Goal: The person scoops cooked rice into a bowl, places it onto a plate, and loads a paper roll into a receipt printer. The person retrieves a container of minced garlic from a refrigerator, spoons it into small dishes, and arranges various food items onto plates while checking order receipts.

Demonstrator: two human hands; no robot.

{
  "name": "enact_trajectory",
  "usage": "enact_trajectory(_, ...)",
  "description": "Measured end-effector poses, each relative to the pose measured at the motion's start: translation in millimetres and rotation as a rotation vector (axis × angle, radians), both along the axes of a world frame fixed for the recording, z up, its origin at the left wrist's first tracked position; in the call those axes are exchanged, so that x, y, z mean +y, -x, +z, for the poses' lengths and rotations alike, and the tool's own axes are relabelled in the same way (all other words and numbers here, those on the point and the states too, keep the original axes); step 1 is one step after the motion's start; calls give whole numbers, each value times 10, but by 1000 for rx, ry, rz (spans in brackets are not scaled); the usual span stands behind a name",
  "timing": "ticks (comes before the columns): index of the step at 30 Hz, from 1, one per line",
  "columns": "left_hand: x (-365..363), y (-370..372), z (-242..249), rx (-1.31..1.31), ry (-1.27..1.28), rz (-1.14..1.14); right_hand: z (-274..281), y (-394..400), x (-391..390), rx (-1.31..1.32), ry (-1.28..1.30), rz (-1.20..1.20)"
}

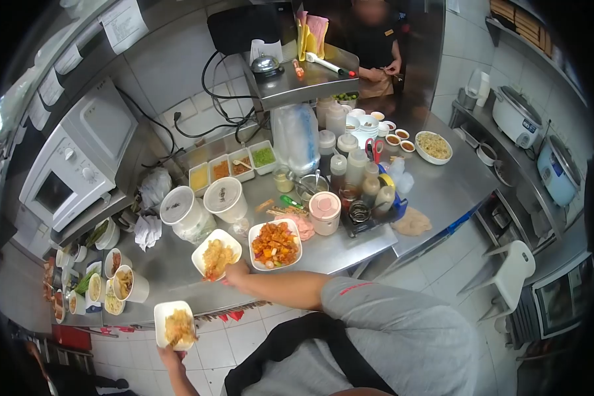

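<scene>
Our right hand grips the near edge of a square white dish of pale fried pieces, which sits on the steel counter; our fingers are closed on its rim. Our left hand holds a second white dish of similar yellow food low over the tiled floor, pinched from below at its near edge. Just right of the first dish stands a third dish, heaped with glossy orange and red chunks. Beyond them stand two round lidded tubs, a pink-lidded jar and a row of small rectangular sauce trays. Far left is a white microwave; notes are taped above it, too small to read. Right of the plates the counter is crowded with squeeze bottles, and bare steel opens only at its far right. Another person stands behind the raised shelf.
</scene>
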State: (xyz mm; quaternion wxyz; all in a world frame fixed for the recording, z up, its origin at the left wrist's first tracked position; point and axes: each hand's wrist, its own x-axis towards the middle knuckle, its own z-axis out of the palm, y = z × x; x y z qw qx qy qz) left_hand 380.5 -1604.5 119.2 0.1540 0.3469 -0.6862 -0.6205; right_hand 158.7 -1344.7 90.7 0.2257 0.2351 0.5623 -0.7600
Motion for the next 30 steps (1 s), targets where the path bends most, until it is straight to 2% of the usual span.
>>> enact_trajectory(3, 136, -506, 149, -40, 25, 6, 85, -161, 164, 41, 150, 174)
enact_trajectory(8, 604, -1034, 269, -89, 61, -57, 710, -820, 845, 60, 333, 365)
enact_trajectory(12, 1520, -1072, 507, -63, 56, -203, 942, -1266, 1960, 208, 466, 544)
enact_trajectory(15, 2383, -952, 627, -71, 29, -326, 1180, -1651, 3122, 205, 404, 552)
enact_trajectory(18, 3184, -723, 634, -79, -7, -542, 1184, -2043, 4301, 203, 268, 380)
enact_trajectory(19, 3328, -546, 355, 9, 36, -604, 1249, -2214, 4689, 209, 166, 288)
enact_trajectory(21, 3799, -335, 237, 76, 39, -746, 1152, -2440, 5427, 212, 111, 107)
enact_trajectory(26, 5657, 150, 539, -8, -117, -982, 889, -2828, 6916, 302, -34, -411)
enact_trajectory(28, 6235, 428, 331, -16, -113, -1099, 655, -2813, 7440, 292, -26, -520)
enact_trajectory(30, 6915, 593, 345, -128, -181, -1173, 459, -2738, 7846, 259, -18, -627)
